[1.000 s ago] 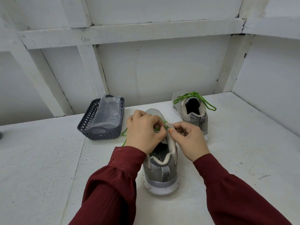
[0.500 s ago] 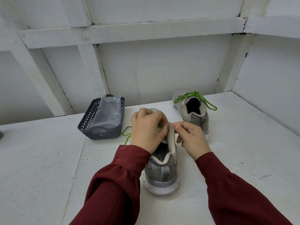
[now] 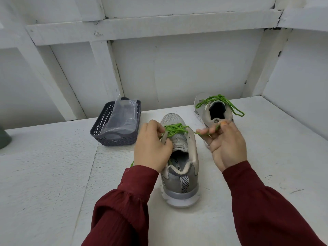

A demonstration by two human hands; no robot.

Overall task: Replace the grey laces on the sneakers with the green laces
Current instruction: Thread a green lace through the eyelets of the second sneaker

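A grey sneaker [image 3: 179,176] stands heel toward me in the middle of the white table, with a green lace [image 3: 174,129] crossed over its tongue. My left hand [image 3: 151,148] pinches the lace's left end at the shoe's left side. My right hand [image 3: 224,144] has moved out to the right of the shoe and grips the lace's other end, drawn taut. A second grey sneaker [image 3: 213,111] stands behind at the right, with a green lace tied in a bow [image 3: 220,102].
A dark plastic basket [image 3: 103,133] with a clear plastic bag [image 3: 124,114] in it sits at the back left. White walls with beams close in the back and right. A dark green object [image 3: 4,139] shows at the left edge.
Both hands were close together over the near sneaker's tongue. Now the right hand has pulled away to the right with the lace end, stretching the green lace taut across the shoe.
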